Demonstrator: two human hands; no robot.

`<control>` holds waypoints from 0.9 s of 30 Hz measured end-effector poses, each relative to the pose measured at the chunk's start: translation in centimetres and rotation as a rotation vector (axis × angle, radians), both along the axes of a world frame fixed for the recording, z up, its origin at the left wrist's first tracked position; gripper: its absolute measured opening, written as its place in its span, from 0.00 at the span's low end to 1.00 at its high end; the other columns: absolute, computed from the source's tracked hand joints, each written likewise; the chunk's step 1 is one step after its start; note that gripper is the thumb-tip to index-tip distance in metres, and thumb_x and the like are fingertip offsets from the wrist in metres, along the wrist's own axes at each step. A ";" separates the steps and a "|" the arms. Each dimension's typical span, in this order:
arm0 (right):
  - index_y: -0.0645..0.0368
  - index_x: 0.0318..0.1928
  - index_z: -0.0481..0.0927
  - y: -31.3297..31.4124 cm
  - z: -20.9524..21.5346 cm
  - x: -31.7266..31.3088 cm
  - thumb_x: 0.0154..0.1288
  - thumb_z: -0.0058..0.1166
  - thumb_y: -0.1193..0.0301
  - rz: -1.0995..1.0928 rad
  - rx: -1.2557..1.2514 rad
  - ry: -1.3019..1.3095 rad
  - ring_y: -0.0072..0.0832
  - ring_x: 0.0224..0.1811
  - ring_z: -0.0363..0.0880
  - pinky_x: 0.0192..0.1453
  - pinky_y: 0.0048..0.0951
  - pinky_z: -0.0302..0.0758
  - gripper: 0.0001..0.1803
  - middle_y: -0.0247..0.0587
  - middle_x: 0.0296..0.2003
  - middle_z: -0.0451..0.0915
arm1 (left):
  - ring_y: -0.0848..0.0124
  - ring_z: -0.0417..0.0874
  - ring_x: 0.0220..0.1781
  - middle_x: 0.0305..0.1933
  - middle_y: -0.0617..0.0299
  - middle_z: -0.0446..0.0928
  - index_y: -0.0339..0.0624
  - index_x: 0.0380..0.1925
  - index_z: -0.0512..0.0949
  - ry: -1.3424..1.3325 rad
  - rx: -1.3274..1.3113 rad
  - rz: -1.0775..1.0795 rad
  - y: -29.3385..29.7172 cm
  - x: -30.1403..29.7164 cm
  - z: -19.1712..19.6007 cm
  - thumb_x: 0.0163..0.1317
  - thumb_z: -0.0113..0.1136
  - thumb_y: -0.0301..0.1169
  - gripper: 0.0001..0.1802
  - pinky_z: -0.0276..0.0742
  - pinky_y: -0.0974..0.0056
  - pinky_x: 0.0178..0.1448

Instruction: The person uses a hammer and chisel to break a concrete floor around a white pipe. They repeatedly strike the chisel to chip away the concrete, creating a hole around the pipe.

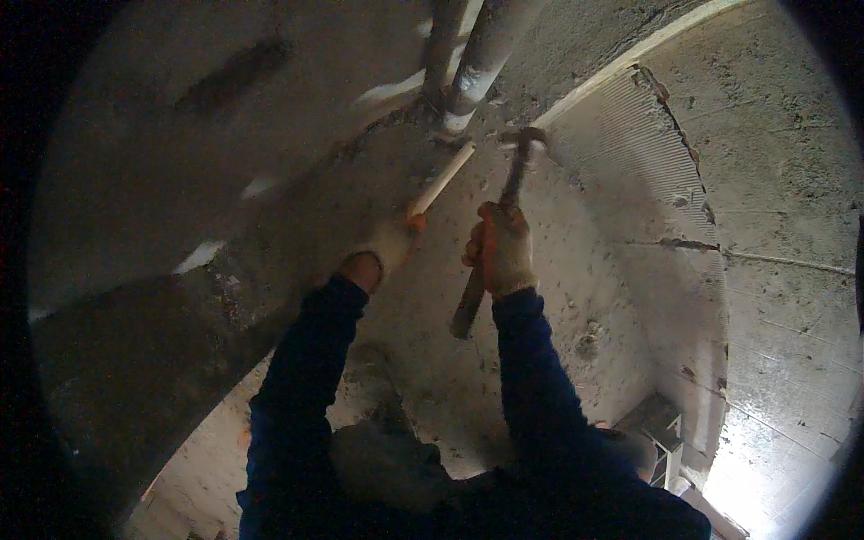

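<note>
Both arms raised: left hand (389,243) grips chisel (443,180), right hand (504,247) fisted on hammer (504,211) (gloved).

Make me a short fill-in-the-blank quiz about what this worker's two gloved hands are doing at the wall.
1. The right hand grips a ____ by its handle.
2. The left hand holds a pale chisel that points up toward the two ____ at the wall.
3. Both forearms wear dark ____ sleeves.

Missing words: hammer; pipes; blue
</note>
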State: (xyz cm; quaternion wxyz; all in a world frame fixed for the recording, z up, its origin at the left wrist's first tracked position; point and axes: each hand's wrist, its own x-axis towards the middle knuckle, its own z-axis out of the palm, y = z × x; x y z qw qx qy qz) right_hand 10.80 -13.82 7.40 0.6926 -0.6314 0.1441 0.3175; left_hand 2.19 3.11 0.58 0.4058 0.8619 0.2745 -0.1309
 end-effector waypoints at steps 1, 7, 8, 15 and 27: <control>0.57 0.46 0.69 0.1 0.0 -0.4 0.73 0.49 0.65 -0.088 0.108 -0.049 0.28 0.15 0.69 0.18 0.34 0.69 0.10 0.34 0.19 0.68 | 0.43 0.84 0.43 0.43 0.41 0.82 0.46 0.57 0.74 -0.046 0.034 -0.011 0.0 -0.1 -0.4 0.73 0.47 0.48 0.23 0.79 0.45 0.44; 0.54 0.40 0.70 2.0 -0.8 0.2 0.71 0.51 0.64 0.224 -0.235 -0.076 0.29 0.16 0.69 0.20 0.35 0.70 0.09 0.34 0.20 0.69 | 0.69 0.79 0.37 0.35 0.61 0.79 0.47 0.55 0.77 0.099 -0.097 0.054 -0.2 -0.1 -3.7 0.71 0.55 0.36 0.16 0.78 0.58 0.37; 0.55 0.37 0.70 1.8 -0.9 0.9 0.71 0.50 0.64 0.225 -0.216 0.089 0.30 0.16 0.69 0.20 0.35 0.70 0.10 0.34 0.20 0.69 | 0.70 0.79 0.37 0.35 0.62 0.79 0.46 0.54 0.78 0.092 -0.116 0.092 -0.3 0.0 -4.3 0.70 0.57 0.35 0.15 0.78 0.59 0.37; 0.58 0.40 0.70 -2.7 -2.4 -0.9 0.68 0.53 0.64 0.138 -0.124 0.149 0.29 0.16 0.70 0.19 0.37 0.71 0.11 0.36 0.21 0.69 | 0.64 0.81 0.46 0.46 0.56 0.83 0.43 0.58 0.76 -0.113 -0.400 0.330 2.0 -2.1 -6.1 0.73 0.51 0.45 0.22 0.77 0.57 0.49; 0.55 0.46 0.67 -4.8 -4.3 -1.6 0.70 0.54 0.63 0.204 -0.231 0.138 0.29 0.18 0.71 0.19 0.35 0.72 0.13 0.37 0.23 0.70 | 0.60 0.78 0.28 0.26 0.55 0.75 0.55 0.58 0.72 -0.218 -0.136 0.065 -2.0 -0.9 -4.3 0.75 0.45 0.49 0.19 0.75 0.54 0.35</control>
